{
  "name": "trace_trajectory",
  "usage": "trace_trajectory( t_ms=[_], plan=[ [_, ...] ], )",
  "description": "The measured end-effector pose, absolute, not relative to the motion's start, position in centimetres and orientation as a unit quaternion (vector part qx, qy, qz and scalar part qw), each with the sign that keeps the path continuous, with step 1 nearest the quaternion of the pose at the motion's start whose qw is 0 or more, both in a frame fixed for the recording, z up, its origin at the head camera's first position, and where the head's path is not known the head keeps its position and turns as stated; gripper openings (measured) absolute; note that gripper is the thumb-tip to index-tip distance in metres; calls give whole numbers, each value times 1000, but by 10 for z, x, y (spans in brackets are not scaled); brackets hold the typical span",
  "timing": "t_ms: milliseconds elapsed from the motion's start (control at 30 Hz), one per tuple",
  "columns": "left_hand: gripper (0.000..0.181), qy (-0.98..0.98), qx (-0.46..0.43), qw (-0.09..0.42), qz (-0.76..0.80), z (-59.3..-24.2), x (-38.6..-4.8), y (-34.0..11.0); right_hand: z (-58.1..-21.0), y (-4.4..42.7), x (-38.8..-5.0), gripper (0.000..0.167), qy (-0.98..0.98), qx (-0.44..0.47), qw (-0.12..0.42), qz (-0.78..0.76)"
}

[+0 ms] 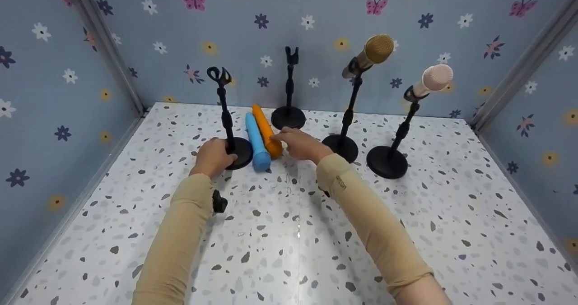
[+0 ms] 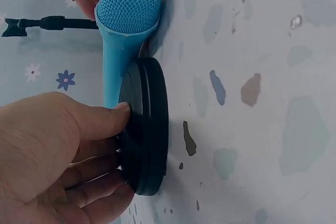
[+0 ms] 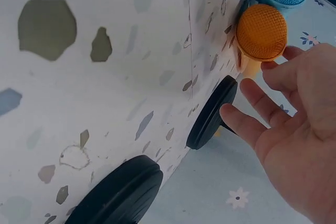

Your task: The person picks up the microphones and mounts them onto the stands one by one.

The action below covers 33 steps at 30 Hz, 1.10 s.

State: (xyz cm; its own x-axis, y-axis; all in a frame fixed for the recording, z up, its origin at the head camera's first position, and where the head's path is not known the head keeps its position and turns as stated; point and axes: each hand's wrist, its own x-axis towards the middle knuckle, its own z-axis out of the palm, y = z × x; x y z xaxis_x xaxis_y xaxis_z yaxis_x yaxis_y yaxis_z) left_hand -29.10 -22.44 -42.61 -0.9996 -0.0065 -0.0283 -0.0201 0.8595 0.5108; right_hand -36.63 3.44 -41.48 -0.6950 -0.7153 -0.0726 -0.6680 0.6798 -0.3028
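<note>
My left hand holds the base of a black microphone stand with an unfilled clip on top. In the left wrist view, the thumb lies on the round base and the fingers curl at its edge. Just right of that stand, a blue microphone and an orange microphone lie side by side on the table. My right hand is at the head of the orange microphone, fingertips at its side. The right wrist view has its other fingers spread loosely, not wrapped around the orange microphone.
Behind the right hand stands another bare microphone stand. To the right, one stand carries a gold microphone and another a pale pink microphone. Flower-patterned panels enclose the speckled white table at the back and sides.
</note>
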Motion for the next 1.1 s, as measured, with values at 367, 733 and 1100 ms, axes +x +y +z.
trace_trajectory(
  t_ms=[367, 733, 1100],
  plan=[
    [34, 964, -10, 19, 264, -430, -297, -224, -410, 34, -364, 49, 896, -425, 83, -96],
    [32, 963, -8, 4, 269, -428, -289, -227, -408, 22, -358, 54, 877, -477, 60, 21],
    [35, 965, -3, 0, 261, -431, -290, -224, -413, 26, -358, 46, 861, -505, 45, 50]
  ],
)
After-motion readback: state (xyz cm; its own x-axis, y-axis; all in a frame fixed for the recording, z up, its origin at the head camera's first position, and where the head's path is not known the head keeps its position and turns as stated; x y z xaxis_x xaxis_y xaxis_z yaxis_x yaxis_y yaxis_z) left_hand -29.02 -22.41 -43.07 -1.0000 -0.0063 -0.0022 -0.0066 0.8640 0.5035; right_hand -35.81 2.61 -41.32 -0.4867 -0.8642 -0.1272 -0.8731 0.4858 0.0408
